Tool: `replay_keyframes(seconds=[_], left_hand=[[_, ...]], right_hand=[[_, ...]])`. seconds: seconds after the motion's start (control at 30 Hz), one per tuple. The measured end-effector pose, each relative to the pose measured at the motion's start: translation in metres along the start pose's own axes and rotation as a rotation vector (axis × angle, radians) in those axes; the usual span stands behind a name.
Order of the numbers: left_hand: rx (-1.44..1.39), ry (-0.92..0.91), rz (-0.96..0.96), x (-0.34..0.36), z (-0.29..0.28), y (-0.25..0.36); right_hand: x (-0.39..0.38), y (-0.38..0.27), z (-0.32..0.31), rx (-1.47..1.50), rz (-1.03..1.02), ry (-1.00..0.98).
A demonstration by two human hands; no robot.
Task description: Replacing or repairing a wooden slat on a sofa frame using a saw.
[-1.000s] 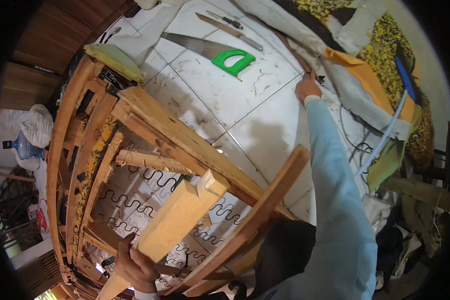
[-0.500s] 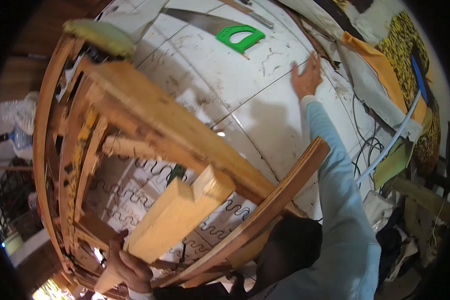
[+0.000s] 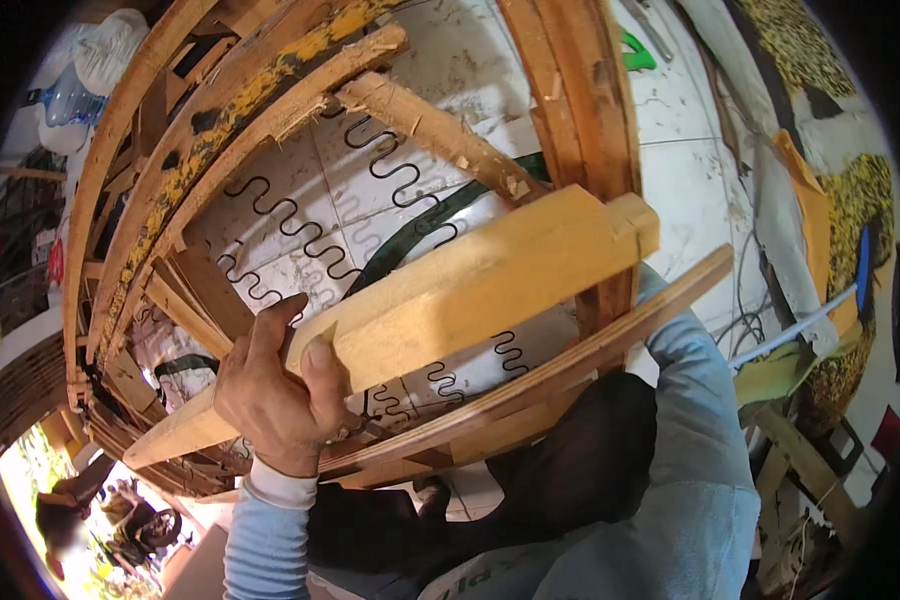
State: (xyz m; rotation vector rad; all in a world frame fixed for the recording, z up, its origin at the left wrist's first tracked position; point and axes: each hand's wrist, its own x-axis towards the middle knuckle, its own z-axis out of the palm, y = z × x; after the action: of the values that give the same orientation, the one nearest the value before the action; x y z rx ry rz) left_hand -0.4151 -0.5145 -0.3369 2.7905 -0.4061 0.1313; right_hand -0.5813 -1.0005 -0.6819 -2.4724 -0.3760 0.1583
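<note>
Fingers of your left hand [image 3: 278, 405] are curling partly closed around the pale beam [image 3: 470, 290], which is slanting above the springs [image 3: 295, 225] and wooden frame [image 3: 582, 90]. Rightward, your blue sleeve [image 3: 700, 400] is passing behind wood; the right hand is hiding, so I cannot tell its grip. You are seemingly positioning the beam; the next move is probably needing steady support.

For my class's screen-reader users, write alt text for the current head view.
A person's left hand grips a pale, notched wooden beam over a brown wooden furniture frame with black zigzag springs showing inside. The right hand is out of sight; its light-blue sleeve passes behind a curved brown wooden rail.
</note>
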Motion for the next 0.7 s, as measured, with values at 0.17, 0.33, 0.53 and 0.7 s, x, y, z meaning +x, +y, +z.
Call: replay_keyframes(seconds=[0.17,0.33,0.53,0.7], left_hand=[[0.108,0.042,-0.06,-0.01,0.008,-0.004],[0.15,0.138,-0.071,-0.008,0.014,0.004],[0.123,0.083,-0.136,-0.009,0.007,0.003],[0.127,0.006,-0.106,-0.007,0.005,0.003]], right_hand=[[0.065,-0.075,0.012,-0.377,0.023,0.11],[-0.025,-0.105,-0.008,0.231,0.572,0.162],[-0.102,-0.198,-0.012,0.856,0.828,0.693],[-0.213,-0.227,0.021,0.738,0.937,0.636]])
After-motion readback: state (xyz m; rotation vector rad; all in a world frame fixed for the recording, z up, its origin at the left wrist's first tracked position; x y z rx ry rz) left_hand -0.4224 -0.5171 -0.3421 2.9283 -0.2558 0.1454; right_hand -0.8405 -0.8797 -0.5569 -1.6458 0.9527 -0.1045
